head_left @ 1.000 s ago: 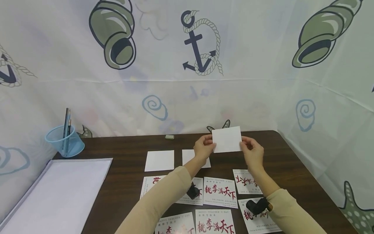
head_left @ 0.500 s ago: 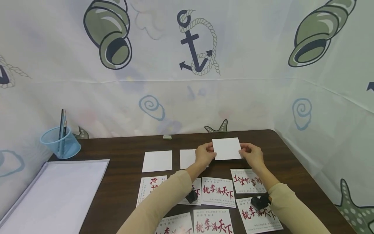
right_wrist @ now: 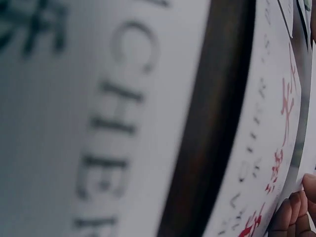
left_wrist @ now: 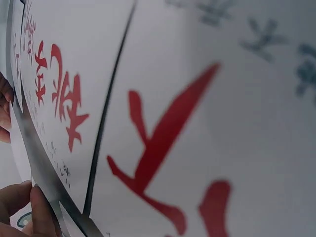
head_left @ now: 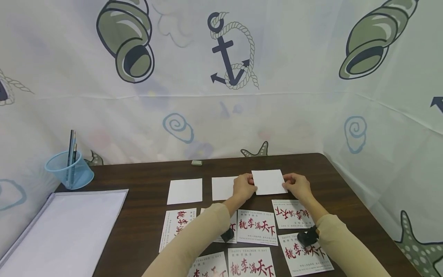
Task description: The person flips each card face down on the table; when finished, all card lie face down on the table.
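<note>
Both hands hold a blank white card (head_left: 268, 182) at the table's far right, either on the surface or just over it; which one I cannot tell. The left hand (head_left: 243, 187) pinches its left edge, the right hand (head_left: 298, 186) its right edge. To its left lie two more blank cards, one whole card (head_left: 185, 191) and one card (head_left: 222, 187) partly behind the left hand. Nearer, under the forearms, lie several cards printed in red and black, among them a middle card (head_left: 257, 227) and a right card (head_left: 292, 214). Both wrist views show printed cards close up, with fingertips at the edge.
At the left lies a large white board (head_left: 69, 231). Behind it stands a light blue cup (head_left: 79, 175) holding pens or pencils. A small eraser-like block (head_left: 196, 163) sits at the back edge of the dark wooden table (head_left: 145, 223). Patterned cloth (head_left: 294, 123) hangs around it.
Both hands have lowered the blank card from upright in the air to nearly flat at table level. The head view has shifted slightly to the right.
</note>
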`<state>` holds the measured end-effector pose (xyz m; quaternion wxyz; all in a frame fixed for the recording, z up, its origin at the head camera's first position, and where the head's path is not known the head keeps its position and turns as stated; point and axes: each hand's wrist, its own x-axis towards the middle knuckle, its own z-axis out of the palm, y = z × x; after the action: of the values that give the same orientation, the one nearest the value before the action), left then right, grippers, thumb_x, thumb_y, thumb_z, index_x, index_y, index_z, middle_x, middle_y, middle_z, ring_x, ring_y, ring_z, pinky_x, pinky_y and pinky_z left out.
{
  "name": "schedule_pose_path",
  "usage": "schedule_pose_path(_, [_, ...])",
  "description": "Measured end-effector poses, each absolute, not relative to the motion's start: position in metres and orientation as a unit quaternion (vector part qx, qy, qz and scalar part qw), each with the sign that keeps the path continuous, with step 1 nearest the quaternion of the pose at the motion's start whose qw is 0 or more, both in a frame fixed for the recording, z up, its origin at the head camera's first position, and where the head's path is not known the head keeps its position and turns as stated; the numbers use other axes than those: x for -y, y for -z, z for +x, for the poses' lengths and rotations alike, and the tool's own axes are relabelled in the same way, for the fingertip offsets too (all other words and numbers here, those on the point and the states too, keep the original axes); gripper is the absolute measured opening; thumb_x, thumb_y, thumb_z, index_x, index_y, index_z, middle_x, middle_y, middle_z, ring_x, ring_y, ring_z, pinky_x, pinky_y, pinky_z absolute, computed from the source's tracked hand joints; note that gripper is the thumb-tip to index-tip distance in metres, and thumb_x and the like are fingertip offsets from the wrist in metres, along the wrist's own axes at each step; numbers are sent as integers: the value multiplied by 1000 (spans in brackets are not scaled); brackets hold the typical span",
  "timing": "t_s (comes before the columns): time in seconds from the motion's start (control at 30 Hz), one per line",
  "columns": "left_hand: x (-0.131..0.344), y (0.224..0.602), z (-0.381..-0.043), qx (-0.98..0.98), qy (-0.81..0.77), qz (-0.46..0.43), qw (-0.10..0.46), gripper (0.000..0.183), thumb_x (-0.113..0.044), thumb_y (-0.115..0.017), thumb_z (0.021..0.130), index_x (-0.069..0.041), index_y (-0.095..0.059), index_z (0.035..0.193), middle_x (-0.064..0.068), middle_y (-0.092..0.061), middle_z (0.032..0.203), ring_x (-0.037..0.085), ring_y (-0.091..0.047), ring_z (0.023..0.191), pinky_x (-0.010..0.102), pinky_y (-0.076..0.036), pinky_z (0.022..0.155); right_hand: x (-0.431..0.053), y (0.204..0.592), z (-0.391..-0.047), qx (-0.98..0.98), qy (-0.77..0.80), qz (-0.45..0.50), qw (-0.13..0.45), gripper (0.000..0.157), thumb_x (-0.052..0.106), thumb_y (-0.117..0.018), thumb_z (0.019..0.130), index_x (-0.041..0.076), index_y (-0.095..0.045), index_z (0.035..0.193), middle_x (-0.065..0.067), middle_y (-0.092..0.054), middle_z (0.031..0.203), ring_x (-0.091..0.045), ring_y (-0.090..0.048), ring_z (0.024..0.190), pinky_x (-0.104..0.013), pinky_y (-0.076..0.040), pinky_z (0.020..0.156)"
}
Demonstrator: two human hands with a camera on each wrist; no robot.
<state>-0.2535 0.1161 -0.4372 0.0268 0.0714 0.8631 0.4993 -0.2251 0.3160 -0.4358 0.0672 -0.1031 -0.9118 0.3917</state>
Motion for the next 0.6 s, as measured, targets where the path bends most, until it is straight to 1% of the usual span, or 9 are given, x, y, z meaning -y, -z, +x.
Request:
schedule_pose_path(0.2, [-116,437,-251,-885,-458,84,28,39,0,-75,73,0,-66,110,2,-65,86,13,-59,79,27,-50,75,-317,439,-225,914,-388,-105,60,29,4,-67,83,-4,-62,111,-9,-61,83,-19,-51,77,-29,-38,68])
schedule_pose_path(0.6, [-115,435,-250,-904,-414,102,16,19,-1,-75,72,-2,-67,89,0,-60,76,13,-53,72,24,-45,65,-314,439,-225,917,-383,-109,37,27,3,-67,83,-5,-62,109,-10,-60,84,-20,-52,78,-32,-40,71])
